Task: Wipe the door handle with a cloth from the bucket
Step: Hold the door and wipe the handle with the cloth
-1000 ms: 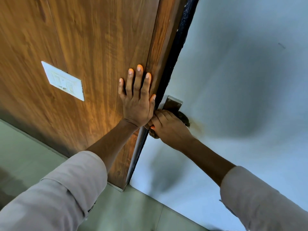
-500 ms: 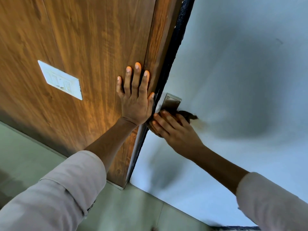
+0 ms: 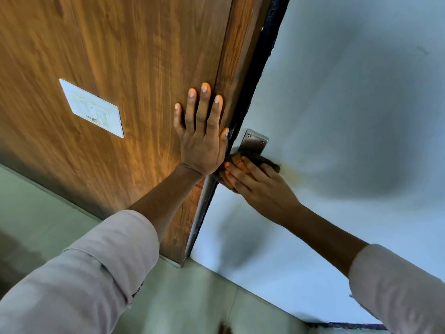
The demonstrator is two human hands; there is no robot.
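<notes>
The grey-white door (image 3: 337, 116) fills the right of the view, with a metal handle plate (image 3: 254, 141) near its left edge. My right hand (image 3: 261, 186) presses a dark brown and orange cloth (image 3: 243, 162) against the handle just below the plate, and the cloth and fingers hide the handle itself. My left hand (image 3: 201, 138) lies flat with fingers spread on the wooden panel (image 3: 132, 68) beside the door edge. No bucket is in view.
A white switch plate (image 3: 92, 108) is set in the wooden panel to the left. A black strip (image 3: 260, 56) runs between panel and door. Pale green floor tiles (image 3: 192, 297) lie below. A small dark shape (image 3: 224, 330) shows at the bottom edge.
My right hand and the cloth have slid a little down and right over the handle, and more of the metal plate shows. My left hand stays flat on the panel.
</notes>
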